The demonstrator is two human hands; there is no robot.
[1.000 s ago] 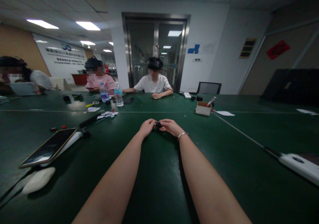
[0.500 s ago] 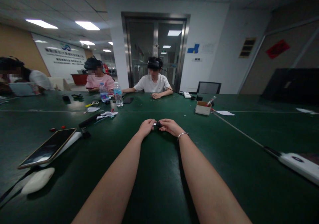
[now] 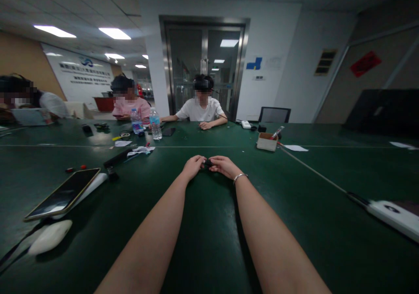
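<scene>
Our left hand (image 3: 194, 166) and right hand (image 3: 225, 166) grasp a black object (image 3: 207, 163) in the fingertips, seemingly by opposite ends, at the table (image 3: 209, 233).

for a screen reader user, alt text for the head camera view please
The wearer's left hand and right hand hold a small dark object between them at a green table. A phone lies to the left; a person in a white shirt sits opposite.
</scene>
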